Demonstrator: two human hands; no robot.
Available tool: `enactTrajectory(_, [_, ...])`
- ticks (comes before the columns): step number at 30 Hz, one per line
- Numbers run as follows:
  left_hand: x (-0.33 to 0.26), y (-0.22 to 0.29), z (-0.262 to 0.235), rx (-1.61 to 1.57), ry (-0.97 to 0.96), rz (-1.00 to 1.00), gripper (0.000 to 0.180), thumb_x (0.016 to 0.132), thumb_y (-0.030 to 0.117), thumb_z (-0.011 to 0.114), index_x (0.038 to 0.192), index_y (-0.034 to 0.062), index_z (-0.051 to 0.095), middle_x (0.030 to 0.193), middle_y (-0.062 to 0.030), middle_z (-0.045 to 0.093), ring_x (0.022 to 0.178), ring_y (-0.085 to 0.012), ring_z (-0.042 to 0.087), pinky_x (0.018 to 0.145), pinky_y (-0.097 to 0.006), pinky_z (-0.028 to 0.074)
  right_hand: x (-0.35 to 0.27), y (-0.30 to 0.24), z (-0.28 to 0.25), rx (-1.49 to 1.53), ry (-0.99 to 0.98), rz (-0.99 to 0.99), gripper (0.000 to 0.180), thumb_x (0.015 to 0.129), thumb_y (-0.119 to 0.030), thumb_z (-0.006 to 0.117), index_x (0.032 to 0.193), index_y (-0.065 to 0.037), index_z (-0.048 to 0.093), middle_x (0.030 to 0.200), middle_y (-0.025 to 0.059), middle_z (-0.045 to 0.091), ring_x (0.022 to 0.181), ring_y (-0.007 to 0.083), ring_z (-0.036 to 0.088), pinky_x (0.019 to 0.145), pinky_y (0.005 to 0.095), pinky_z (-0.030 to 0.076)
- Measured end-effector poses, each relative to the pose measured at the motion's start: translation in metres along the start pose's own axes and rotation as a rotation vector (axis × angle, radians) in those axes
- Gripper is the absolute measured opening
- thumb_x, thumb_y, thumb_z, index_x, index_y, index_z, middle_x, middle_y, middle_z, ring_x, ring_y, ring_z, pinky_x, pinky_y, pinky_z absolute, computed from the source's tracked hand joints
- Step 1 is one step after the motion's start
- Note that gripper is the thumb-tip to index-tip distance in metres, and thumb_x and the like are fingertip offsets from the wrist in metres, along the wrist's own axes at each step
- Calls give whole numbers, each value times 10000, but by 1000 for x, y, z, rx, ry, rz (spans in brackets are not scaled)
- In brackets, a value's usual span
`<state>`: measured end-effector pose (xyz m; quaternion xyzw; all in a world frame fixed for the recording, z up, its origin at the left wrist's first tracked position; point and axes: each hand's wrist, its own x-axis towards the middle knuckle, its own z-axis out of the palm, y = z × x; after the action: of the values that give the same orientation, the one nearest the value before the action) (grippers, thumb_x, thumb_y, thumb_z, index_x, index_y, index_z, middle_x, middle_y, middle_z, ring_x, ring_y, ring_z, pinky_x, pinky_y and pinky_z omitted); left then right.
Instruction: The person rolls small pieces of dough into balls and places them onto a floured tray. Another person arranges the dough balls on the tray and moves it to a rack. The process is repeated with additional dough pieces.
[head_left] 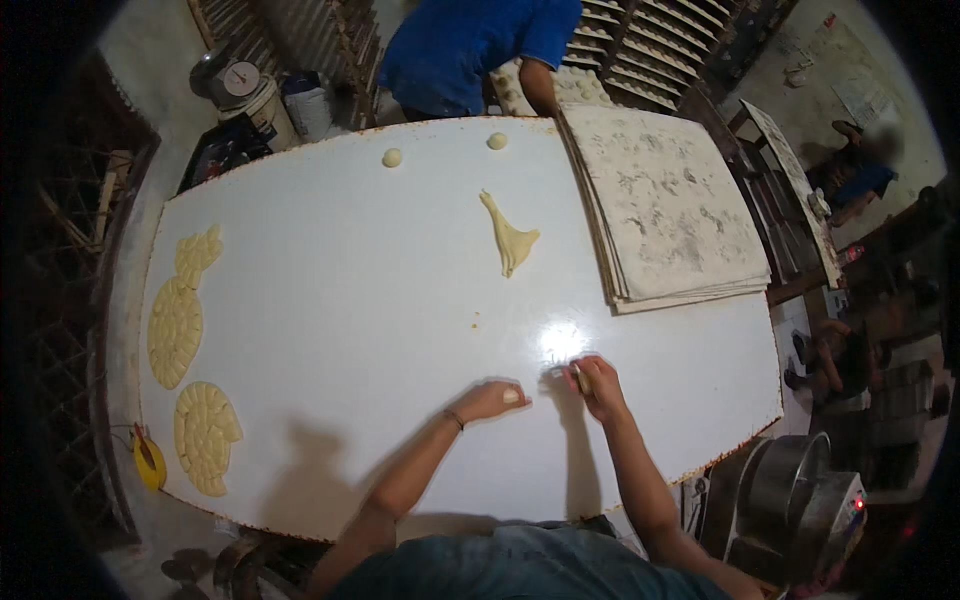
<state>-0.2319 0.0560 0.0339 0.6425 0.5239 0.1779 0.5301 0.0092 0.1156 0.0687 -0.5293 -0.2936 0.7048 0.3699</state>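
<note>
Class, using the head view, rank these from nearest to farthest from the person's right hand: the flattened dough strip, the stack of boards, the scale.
1. Dough strip, mid-table ahead of the right hand.
2. Stack of boards, far right.
3. Scale, beyond the table's far-left corner.

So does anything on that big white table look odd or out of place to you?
One thing stands out: a stretched, pointed piece of dough lies alone mid-table, unlike the neat round clusters of dough pieces at the left edge. Two small dough balls sit apart near the far edge. The table's rim looks rusty and chipped.
</note>
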Motion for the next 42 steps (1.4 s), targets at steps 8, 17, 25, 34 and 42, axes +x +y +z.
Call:
enactTrajectory(8, [-144, -13, 81, -1363, 430, -370, 272, 970, 306, 570, 805, 110, 479, 672, 4, 481, 595, -113, 514, 544, -271, 437, 184, -36, 130, -785, 190, -362, 354, 787, -202, 731, 1027, 42, 638, 780, 137, 685, 676, 185, 668, 659, 305, 554])
enactTrajectory(17, [-149, -1, 87, -1157, 556, -264, 383, 923, 125, 634, 1229, -13, 448, 1075, -128, 599, 1038, -261, 625, 918, -369, 504, 125, 7, 109, -681, 227, -425, 231, 772, -210, 678, 869, -1, 704, 735, 147, 691, 685, 231, 671, 670, 354, 527])
enactTrajectory(25, [-116, 25, 138, -480, 416, -372, 281, 958, 303, 559, 998, 33, 624, 941, -73, 628, 778, -240, 638, 719, -367, 489, -58, 56, -87, -561, 254, -195, 299, 826, -307, 706, 758, -21, 655, 681, 60, 646, 612, 149, 583, 572, 299, 477])
enactTrajectory(34, [-69, 26, 161, 677, 797, 14, 241, 799, 266, 684, 871, 41, 640, 1144, -159, 519, 1169, -334, 384, 967, -517, 293, -148, 18, -223, -1430, 474, -912, 230, 746, -207, 663, 829, -12, 573, 1044, 216, 518, 1011, 353, 477, 856, 486, 365])
enactTrajectory(42, [-124, -12, 188, 500, 599, 162, 114, 801, 109, 659, 756, 41, 579, 817, -110, 608, 884, -313, 565, 822, -453, 432, -158, 71, -255, -1232, 47, -1040, 135, 738, -78, 628, 843, -9, 580, 917, 170, 569, 880, 361, 542, 761, 470, 445])
